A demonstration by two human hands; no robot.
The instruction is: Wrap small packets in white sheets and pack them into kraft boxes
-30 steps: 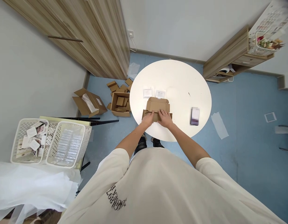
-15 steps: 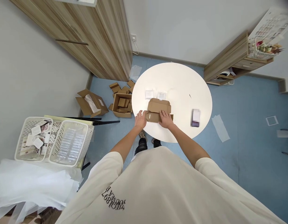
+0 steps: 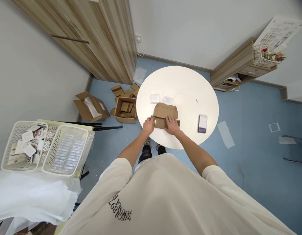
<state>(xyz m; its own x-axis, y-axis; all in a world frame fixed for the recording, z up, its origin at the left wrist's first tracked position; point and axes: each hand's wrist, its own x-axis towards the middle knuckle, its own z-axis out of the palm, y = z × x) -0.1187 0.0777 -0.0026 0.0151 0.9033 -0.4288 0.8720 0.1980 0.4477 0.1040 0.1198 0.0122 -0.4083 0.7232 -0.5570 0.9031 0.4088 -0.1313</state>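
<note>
A brown cardboard mailer box lies unfolded on the round white table, its lid panel spread toward the far side. At the box's left end, my left hand pinches a small side flap that stands raised. My right hand rests on the near panel with fingers stretched out, pressing it down. Just beyond the lid lie two small clear-wrapped white packets, a left packet and a right packet.
A blurred white-and-purple item lies on the table's right side. On the floor at left are an open carton of folded boxes and another carton. Two white baskets stand on a side table. A wooden cabinet stands right.
My left hand moved off the near panel to the box's left end and now lifts the side flap there. My right hand stays on the panel. The view shifted slightly.
</note>
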